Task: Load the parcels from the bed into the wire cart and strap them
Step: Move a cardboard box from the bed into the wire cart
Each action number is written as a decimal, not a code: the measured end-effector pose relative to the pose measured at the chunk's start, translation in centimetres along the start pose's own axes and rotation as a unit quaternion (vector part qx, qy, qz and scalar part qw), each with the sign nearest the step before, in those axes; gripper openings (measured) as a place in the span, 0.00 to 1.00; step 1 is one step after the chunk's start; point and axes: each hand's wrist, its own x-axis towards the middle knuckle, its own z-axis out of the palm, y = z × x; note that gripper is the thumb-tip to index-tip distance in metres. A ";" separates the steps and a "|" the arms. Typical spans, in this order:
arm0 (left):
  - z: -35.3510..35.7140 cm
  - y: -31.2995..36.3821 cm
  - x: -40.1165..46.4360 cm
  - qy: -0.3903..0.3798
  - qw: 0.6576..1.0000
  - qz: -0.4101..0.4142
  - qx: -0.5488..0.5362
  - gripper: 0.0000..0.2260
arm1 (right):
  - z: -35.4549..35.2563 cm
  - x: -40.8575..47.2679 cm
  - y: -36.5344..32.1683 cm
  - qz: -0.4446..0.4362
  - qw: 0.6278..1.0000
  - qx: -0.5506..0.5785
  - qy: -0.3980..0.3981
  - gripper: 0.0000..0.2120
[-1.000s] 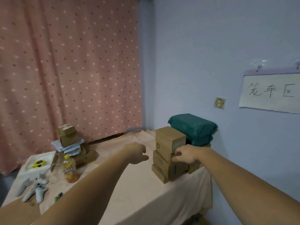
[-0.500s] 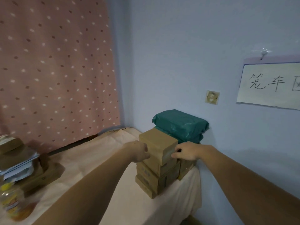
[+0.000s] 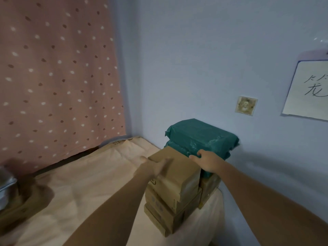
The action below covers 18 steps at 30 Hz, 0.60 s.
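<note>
A stack of brown cardboard boxes (image 3: 165, 210) stands at the near right corner of the bed (image 3: 88, 183). My left hand (image 3: 154, 166), blurred by motion, lies with straight fingers over the left top edge of the top box (image 3: 177, 176). Behind the stack, two green wrapped parcels (image 3: 200, 135) sit on more boxes against the wall. My right hand (image 3: 207, 162) curls its fingers round the near edge of the top green parcel. The wire cart is not in view.
A pink dotted curtain (image 3: 53, 77) hangs behind the bed. The blue wall on the right carries a socket (image 3: 245, 105) and a handwritten paper sign (image 3: 308, 93). Another pile of boxes and parcels (image 3: 17, 206) sits at the left edge.
The view has swung right and closer to the stack. My left hand moved from the box's side onto its top. My right hand shifted from the box's right side up to the green parcel's edge.
</note>
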 end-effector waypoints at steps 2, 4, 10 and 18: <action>1.9 -1.0 1.1 -0.033 0.997 -0.016 -0.065 0.65 | 1.3 1.3 -0.3 0.011 0.999 0.040 -0.012 0.40; 3.7 -1.9 1.8 -0.043 0.993 -0.032 -0.101 0.62 | 2.4 2.4 -0.5 0.018 0.997 0.066 -0.029 0.40; 5.8 -2.2 2.7 -0.049 0.971 -0.070 -0.224 0.56 | 4.5 3.5 -0.8 0.010 0.991 0.120 -0.059 0.34; 0.7 1.5 1.9 -0.054 0.972 -0.004 -0.227 0.56 | 0.9 0.7 -2.7 0.025 0.959 0.276 -0.061 0.25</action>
